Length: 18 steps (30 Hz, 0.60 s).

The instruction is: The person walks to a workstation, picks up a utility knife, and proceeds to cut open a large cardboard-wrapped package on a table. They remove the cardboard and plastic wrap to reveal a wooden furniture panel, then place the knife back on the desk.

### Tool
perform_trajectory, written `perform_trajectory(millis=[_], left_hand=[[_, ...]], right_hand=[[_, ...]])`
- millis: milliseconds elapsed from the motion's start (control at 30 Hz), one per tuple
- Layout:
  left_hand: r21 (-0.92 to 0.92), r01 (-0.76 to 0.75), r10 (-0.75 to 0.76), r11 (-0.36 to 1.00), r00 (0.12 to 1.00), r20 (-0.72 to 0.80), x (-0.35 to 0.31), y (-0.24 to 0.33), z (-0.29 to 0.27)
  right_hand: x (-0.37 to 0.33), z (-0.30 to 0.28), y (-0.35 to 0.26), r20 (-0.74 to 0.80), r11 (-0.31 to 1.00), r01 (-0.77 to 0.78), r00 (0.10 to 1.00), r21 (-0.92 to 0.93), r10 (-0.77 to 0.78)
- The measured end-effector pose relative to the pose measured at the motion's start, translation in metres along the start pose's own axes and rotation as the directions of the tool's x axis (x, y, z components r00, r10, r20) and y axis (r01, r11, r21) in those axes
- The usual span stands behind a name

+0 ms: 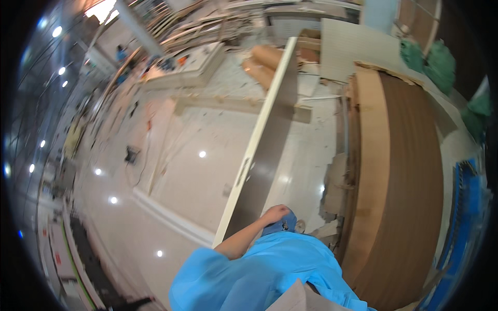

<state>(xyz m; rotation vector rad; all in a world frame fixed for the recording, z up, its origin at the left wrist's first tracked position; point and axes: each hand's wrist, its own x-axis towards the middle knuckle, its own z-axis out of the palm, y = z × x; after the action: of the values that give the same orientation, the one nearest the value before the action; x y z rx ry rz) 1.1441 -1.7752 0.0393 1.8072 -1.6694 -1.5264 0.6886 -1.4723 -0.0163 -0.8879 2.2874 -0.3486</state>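
Observation:
My left hand (275,213) is in front of my waist, beside my blue jeans, its fingers curled in. Whatever those fingers may hold is hidden. Small metal pieces (285,226) dangle at the jeans just below it. A long door panel (270,140) stands on its edge to the left of that hand, with a pale narrow edge, a dark brown face and a slot cut in the edge. My left forearm passes close to the panel's near end; I cannot tell whether they touch. My right hand is out of sight.
A stack of brown wood panels (410,181) rises on the right, with torn cardboard (334,186) along its side. A white strip (171,217) and a cable (140,173) lie on the left floor. Brown rolls (262,62) and a low white platform (187,67) are farther off.

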Motion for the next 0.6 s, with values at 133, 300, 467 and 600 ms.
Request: perform_trajectory(millis=[133,300,467,600], left_hand=[[-0.270,0.181,-0.175,0.946,0.983,0.047,0.085,-0.007,-0.036],[-0.196,0.036,0.003,0.980,0.980,0.197,0.214,0.040,-0.079],[-0.046,-0.196,0.201,0.980,0.959,0.201,0.363,0.166,-0.132],[0.027,-0.293,0.275,0.956,0.922,0.271,0.452,0.266,-0.174]], right_hand=[[0.055,0.012,-0.052,-0.057,0.979,-0.202,0.977,0.025,0.204],[0.091,0.010,-0.106,-0.119,0.923,-0.373,0.916,0.097,0.383],[0.156,-0.001,-0.182,-0.106,0.808,-0.531,0.815,0.256,0.569],[0.247,-0.033,-0.284,0.029,0.704,-0.546,0.799,0.454,0.600]])
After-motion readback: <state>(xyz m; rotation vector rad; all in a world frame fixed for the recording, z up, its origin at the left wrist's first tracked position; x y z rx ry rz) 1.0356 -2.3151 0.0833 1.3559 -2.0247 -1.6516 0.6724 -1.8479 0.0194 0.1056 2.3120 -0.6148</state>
